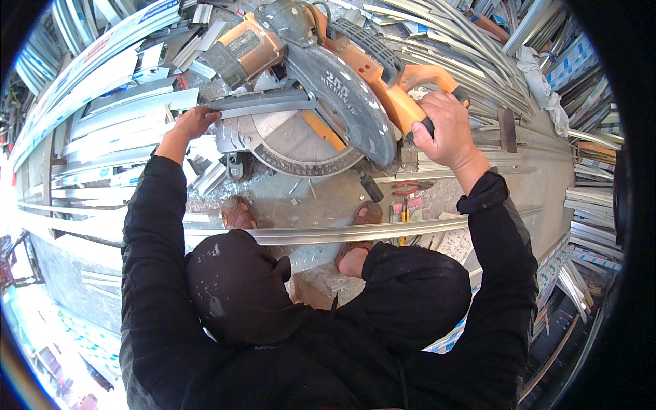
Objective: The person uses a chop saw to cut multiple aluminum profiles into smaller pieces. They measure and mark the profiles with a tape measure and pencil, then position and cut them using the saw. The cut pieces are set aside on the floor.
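A miter saw with an orange and black body [372, 78] stands in front of me on the floor. My right hand [444, 130] is wrapped round its orange handle [417, 74]. The dark blade guard [342, 102] sits low over the round grey turntable [294, 140], hiding the blade. On the saw's left side a grey aluminium profile [263, 107] lies along the fence. My left hand [195, 123] is closed on the profile's left end, its fingertips partly hidden.
A long aluminium bar [342, 232] crosses close before my knees. Red-handled pliers [412, 187] and thin tools [404, 210] lie right of my feet. Stacked profiles [130, 109] fill the left; more strips [458, 61] lie behind the saw. Small offcuts [295, 186] litter the floor.
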The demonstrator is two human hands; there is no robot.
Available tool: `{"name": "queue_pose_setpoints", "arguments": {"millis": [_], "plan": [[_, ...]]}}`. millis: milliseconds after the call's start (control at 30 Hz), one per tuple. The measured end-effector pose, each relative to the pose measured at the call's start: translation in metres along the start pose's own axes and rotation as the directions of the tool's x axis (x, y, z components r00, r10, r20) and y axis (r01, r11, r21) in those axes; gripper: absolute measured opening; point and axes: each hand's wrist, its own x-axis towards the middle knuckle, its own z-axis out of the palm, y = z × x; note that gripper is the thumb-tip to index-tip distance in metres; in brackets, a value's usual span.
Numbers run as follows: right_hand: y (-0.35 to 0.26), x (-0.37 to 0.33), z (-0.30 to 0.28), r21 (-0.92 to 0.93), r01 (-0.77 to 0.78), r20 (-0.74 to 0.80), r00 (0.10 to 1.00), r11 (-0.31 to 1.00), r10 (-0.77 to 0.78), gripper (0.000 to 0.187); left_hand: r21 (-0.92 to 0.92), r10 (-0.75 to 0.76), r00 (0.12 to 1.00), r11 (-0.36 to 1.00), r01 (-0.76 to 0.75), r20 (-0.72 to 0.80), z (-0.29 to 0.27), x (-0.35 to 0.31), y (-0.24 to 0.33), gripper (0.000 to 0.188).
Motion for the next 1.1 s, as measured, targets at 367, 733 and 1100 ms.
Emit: {"name": "queue_pose_setpoints", "arguments": {"millis": [367,733,1100], "plan": [[0.000,-0.003,0.003,0.002,0.001,-0.017,1.000,1.000,-0.001,0.028,-0.006,-0.009,1.000,1.000,0.009,0.004,0.001,0.002,-0.001,0.053],[0.001,-0.006,0.007,0.002,-0.006,-0.030,1.000,1.000,0.006,0.028,-0.013,-0.003,1.000,1.000,0.003,0.001,0.000,0.004,-0.002,0.055],[0.001,0.062,-0.042,-0.067,-0.059,0.092,0.994,0.996,0.065,0.046,-0.101,0.199,0.959,0.970,-0.222,-0.201,0.009,-0.015,-0.017,0.047]]}}
